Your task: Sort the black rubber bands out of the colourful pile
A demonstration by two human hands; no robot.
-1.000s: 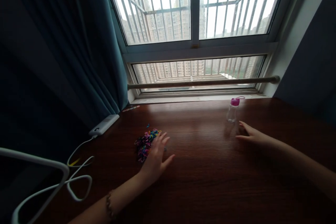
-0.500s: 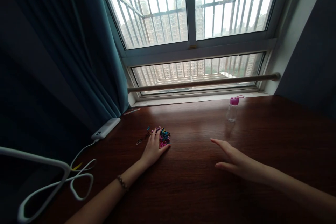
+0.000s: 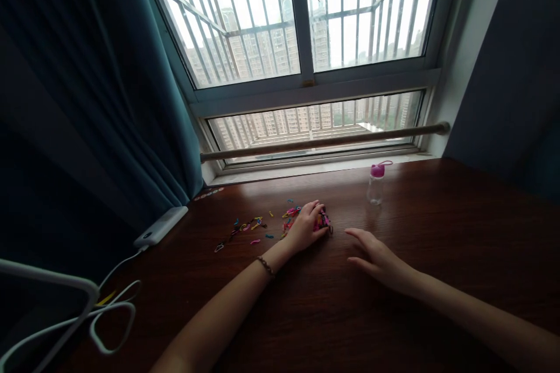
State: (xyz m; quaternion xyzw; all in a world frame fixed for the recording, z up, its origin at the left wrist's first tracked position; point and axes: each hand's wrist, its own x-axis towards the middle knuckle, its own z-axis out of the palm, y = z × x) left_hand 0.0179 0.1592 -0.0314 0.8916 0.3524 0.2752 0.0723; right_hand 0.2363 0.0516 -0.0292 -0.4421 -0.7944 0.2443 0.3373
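My left hand (image 3: 306,225) lies cupped over a small heap of coloured rubber bands (image 3: 324,221) on the dark wooden table (image 3: 332,303), its fingers curled against the heap. A trail of loose bands (image 3: 251,226) is strewn to its left. My right hand (image 3: 376,256) rests just to the right with fingers stretched out and apart, holding nothing. A small clear bottle with a pink cap (image 3: 375,182) stands upright beyond it, near the window.
A white power bank (image 3: 161,226) lies at the table's left by the teal curtain (image 3: 109,87), its white cable (image 3: 109,317) looping at the near left. A wooden rod (image 3: 324,141) runs along the barred window at the back.
My left hand has swept the heap of bands to the right, leaving loose bands behind it. My right hand has drawn back from the bottle toward the heap.
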